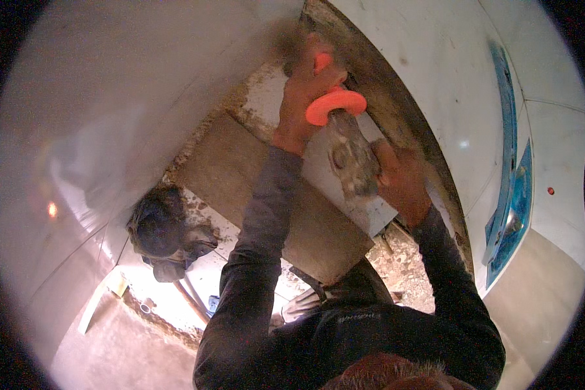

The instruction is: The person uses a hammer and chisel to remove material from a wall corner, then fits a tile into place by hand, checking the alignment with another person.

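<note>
Evidently, the orange grip (322,62) is clasped by the left hand (300,97), with the fingers wrapped around it just behind the orange disc guard (336,106). A grey, mottled piece (355,159) is seen beyond the guard, above the white slab (320,159); whether it is joined to the grip cannot be told. It is met along its side by the right hand (406,182); the thumb side is seen against it, but whether the fingers are clamped around it or merely laid on it cannot be told, as they are partly hidden.

Should the right hand's hold be loosened, the grey piece could be swung or dropped onto the white slab, and the surface could be chipped. If the left hand is slipped forward by grit on the grip, its knuckles could be knocked, though some cover is given by the guard. The right fingers could be pinched if the piece is rolled toward the brown curved edge (409,97). Beneath, the brown board (328,244) could be tipped if weight is put near its corner, beside the loose rubble (396,260), and the foot (301,304) near its lower edge could be caught.
</note>
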Demonstrator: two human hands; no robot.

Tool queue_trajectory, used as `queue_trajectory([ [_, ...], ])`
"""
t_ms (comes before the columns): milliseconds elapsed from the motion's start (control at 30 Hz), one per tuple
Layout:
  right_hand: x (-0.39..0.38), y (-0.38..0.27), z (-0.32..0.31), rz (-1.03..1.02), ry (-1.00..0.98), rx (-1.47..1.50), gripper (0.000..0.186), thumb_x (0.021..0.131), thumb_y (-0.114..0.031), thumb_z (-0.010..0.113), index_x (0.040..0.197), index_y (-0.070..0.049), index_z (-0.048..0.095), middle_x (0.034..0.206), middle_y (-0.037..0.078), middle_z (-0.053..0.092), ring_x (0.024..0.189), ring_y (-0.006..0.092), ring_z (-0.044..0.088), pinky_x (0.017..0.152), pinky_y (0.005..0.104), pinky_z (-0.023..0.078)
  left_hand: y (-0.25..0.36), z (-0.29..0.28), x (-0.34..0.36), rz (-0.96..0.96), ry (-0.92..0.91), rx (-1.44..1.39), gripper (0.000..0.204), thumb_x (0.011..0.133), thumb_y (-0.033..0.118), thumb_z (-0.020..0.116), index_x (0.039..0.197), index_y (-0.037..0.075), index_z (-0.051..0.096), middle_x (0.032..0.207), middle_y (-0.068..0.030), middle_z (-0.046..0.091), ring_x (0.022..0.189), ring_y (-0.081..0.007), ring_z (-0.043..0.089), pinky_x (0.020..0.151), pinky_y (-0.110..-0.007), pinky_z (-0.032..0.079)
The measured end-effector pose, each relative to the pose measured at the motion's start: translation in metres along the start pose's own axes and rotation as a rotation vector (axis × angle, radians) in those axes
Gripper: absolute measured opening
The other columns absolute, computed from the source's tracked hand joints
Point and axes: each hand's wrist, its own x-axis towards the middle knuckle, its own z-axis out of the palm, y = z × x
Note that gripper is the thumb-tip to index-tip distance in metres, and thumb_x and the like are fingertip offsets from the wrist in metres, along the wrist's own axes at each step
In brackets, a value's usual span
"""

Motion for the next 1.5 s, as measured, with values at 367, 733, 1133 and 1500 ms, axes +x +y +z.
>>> queue_trajectory([
  [367,0.031,0.011,0.020,-0.045,0.222,0.077,0.032,0.076,-0.007,0.067,0.105,-0.005,0.054,0.079,0.018,0.060,0.071,0.0395,0.062,0.060,0.0471,0.048,-0.009,-0.009,0.069,0.410,0.029,0.247,0.033,0.072,0.007,0.075,0.103,0.016,0.066,0.131,-0.0159,0.056,0.123,-0.0386,0.057,0.094,-0.042,0.052],
  [733,0.012,0.018,0.027,0.099,0.153,0.317,0.043,0.074,-0.012,0.071,0.114,-0.003,0.055,0.082,0.017,0.062,0.071,0.0386,0.062,0.064,0.0480,0.048,0.003,-0.020,0.062,0.319,-0.032,0.239,0.030,0.074,0.015,0.076,0.103,0.015,0.067,0.131,-0.0180,0.056,0.119,-0.0386,0.058,0.093,-0.043,0.052],
  [1133,-0.051,0.054,0.061,0.100,0.099,-0.071,0.041,0.083,-0.021,0.077,0.119,-0.008,0.064,0.118,0.016,0.063,0.114,0.0349,0.057,0.099,0.0491,0.042,-0.007,-0.024,0.056,0.141,-0.095,0.148,0.034,0.069,0.017,0.081,0.101,0.013,0.068,0.133,-0.0163,0.055,0.131,-0.0418,0.048,0.105,-0.048,0.043],
  [1500,-0.046,0.053,0.058,0.080,0.077,-0.085,0.031,0.084,-0.022,0.075,0.111,-0.010,0.066,0.098,0.010,0.070,0.092,0.0324,0.066,0.078,0.0463,0.051,-0.012,-0.016,0.057,0.258,0.050,0.164,0.027,0.073,0.008,0.076,0.097,0.016,0.068,0.125,-0.0123,0.062,0.119,-0.0354,0.061,0.095,-0.041,0.051],
])
